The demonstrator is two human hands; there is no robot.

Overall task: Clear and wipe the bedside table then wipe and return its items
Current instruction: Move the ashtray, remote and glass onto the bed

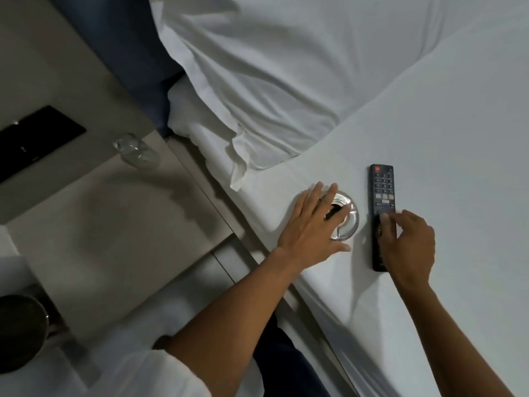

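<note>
Both hands are on the white bed (pixel 458 138) — our left hand (pixel 310 227) lies spread, fingers straight, over the round metal dish (pixel 350 217). Our right hand (pixel 408 245) curls its fingertips onto the remote (pixel 382 181) just right of it — grip unclear. Far left, a glass (pixel 137 151) stands on the bedside table (pixel 114 224).

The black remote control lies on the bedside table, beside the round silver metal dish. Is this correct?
Not quite. In the head view, the black remote control lies on the white bed sheet, not on the bedside table, beside the round silver metal dish.
</note>
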